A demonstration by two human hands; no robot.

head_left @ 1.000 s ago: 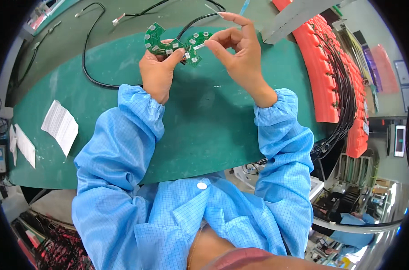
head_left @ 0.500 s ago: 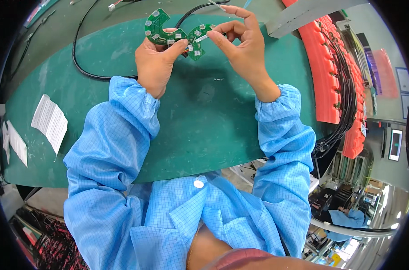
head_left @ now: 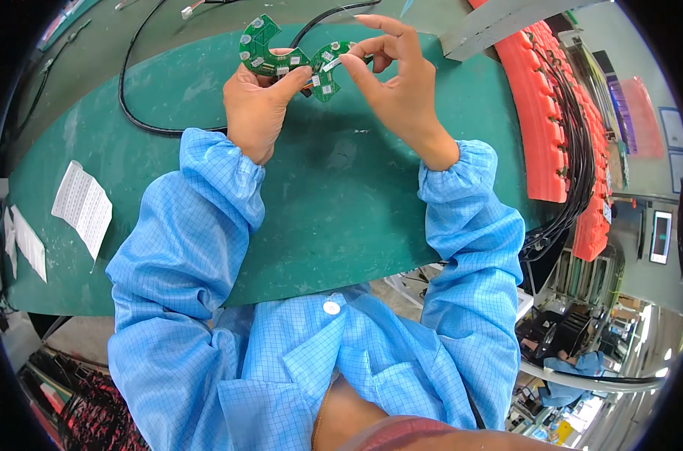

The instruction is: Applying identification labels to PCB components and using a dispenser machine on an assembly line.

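At the top middle my left hand (head_left: 257, 105) is closed on a green circuit board (head_left: 257, 49) with curved, C-shaped lobes, small white labels and round silvery parts. Its thumb lies across the board's middle, beside a few short coloured wires. My right hand (head_left: 398, 83) pinches around the right lobe (head_left: 344, 49); the thumb tip rests at the end of a narrow white label (head_left: 332, 65) on it. That hand's index finger is bent above the board, near a thin pale strip I cannot make out. The fingers behind the board are partly hidden.
A black cable (head_left: 135, 113) loops over the green mat (head_left: 334, 218) behind my left hand. A printed paper sheet (head_left: 83, 207) and white slips (head_left: 29, 244) lie at left. Red foam blocks (head_left: 541, 128) with black cables (head_left: 582, 165) stand at right, by a grey metal bar (head_left: 507, 28).
My right hand has shifted slightly left, its thumb still at the white label. The circuit board has moved a little to the left; my left hand keeps its grip.
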